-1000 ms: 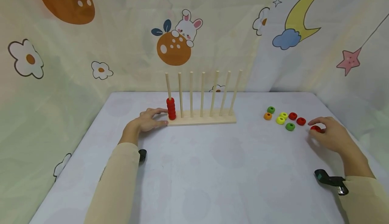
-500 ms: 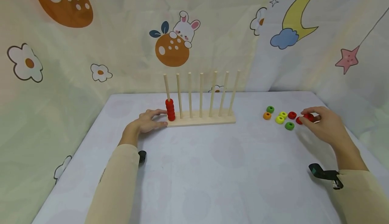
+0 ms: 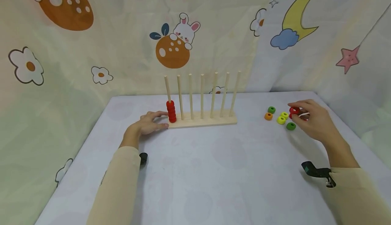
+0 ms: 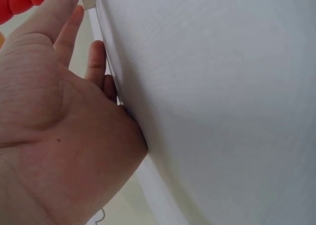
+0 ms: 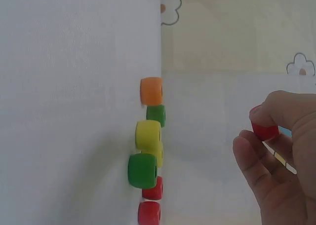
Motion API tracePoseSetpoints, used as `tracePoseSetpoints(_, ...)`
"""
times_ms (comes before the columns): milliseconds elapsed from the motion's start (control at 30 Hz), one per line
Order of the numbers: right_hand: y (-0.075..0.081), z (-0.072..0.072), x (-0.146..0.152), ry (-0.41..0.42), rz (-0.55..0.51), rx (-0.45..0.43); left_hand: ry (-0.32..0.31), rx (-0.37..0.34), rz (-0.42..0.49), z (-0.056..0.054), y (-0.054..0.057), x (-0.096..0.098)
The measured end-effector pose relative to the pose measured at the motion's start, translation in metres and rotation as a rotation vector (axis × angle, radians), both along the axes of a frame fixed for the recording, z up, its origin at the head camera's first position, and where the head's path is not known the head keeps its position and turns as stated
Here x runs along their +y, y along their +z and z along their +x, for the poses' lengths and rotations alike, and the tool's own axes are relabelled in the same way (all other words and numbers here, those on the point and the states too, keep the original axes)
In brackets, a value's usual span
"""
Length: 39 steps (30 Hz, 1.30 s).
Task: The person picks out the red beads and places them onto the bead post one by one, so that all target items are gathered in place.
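Note:
My right hand [image 3: 314, 119] pinches a red bead [image 5: 265, 130] between thumb and fingertips, raised above the tabletop in the right wrist view. Two other red beads on the table are partly hidden behind this hand in the head view. At the rack's left end, my left hand [image 3: 148, 122] holds the base of the wooden peg rack [image 3: 203, 122], thumb at the front corner and a finger toward the back. Several upright pegs stand in a row on it. Stacked red beads [image 3: 171, 111] sit on the leftmost peg; the other pegs are bare.
Loose beads lie at the table's right: an orange bead [image 3: 268, 116], a green bead [image 3: 271, 110], another green bead [image 3: 291, 126], and a yellow bead [image 3: 281, 120] against a second yellow one. A printed cloth [image 3: 131, 48] hangs behind the white table [image 3: 195, 170].
My right hand has lifted a red bead from the right side and carried it leftward over the other red beads. The left hand stays at the rack's end.

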State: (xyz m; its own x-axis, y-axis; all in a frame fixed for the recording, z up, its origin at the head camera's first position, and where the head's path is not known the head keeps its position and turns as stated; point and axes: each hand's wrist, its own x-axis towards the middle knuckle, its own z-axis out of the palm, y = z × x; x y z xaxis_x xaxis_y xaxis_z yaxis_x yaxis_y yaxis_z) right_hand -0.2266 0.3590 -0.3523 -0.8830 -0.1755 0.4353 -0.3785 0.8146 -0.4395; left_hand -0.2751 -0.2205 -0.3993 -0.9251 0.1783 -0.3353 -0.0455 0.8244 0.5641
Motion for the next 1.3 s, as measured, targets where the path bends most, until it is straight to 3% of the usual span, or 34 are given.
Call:
tracePoseSetpoints(267,-0.003,-0.004,-0.021,0.078,-0.034,0.063,0.008,-0.01,-0.004,0.0,-0.003,0.0)
tracePoseSetpoints(733,0.007,-0.012,-0.06,0.175,-0.091,0.13,0.0,0.0,0.005,0.0,0.001,0.0)
tracePoseSetpoints(1033,0.019,-0.022,-0.082,0.224,-0.09,0.171,0.017,-0.012,0.016,-0.006,-0.008,-0.002)
tracePoseSetpoints(1300,0.025,-0.029,-0.1,0.255,-0.117,0.178,0.015,0.002,0.02,-0.003,-0.006,-0.001)
